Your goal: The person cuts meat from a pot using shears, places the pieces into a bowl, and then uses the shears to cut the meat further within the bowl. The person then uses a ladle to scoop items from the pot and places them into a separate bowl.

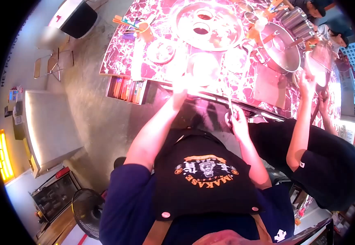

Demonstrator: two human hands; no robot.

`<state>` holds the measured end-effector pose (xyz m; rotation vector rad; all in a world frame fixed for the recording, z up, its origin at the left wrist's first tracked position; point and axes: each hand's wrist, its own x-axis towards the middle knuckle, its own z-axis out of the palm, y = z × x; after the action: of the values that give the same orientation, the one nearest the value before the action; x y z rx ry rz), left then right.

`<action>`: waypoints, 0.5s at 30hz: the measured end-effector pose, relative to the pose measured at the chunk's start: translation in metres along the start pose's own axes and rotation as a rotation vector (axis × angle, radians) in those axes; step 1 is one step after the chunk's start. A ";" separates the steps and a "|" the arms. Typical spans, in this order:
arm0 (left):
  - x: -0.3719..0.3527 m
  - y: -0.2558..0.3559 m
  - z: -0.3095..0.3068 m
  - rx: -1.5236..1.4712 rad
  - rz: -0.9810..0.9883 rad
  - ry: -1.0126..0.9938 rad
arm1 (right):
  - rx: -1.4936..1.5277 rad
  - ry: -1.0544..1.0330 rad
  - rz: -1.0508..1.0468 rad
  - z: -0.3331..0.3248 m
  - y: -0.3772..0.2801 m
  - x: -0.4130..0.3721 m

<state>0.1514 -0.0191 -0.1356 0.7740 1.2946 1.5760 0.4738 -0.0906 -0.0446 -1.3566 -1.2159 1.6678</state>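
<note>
My left hand (180,86) reaches to the near edge of the table, beside a pale, washed-out round plate (204,68). Glare hides its fingers, so whether it grips anything does not show. Lower and to the right, my right hand (239,119) is closed around what looks like a pair of scissors (230,107). Their narrow, light blade points up toward the table, and a dark handle loop shows by the fingers. Left of the plate lies a small round dish (161,51).
A large round tray (181,32) bears two dark-filled bowls. To its right stands a big metal pot (295,61), near a co-worker's hand (306,83). A utensil cup (145,32) stands at the left. Under the table edge, a drawer (144,93) protrudes.
</note>
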 end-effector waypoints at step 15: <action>0.028 0.125 -0.060 0.941 0.170 -0.345 | -1.198 0.020 0.096 0.080 -0.141 0.075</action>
<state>0.0554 -0.0182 -0.0324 1.6796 1.7197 0.8190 0.3688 0.0067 0.0629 -2.0718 -2.3160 0.8860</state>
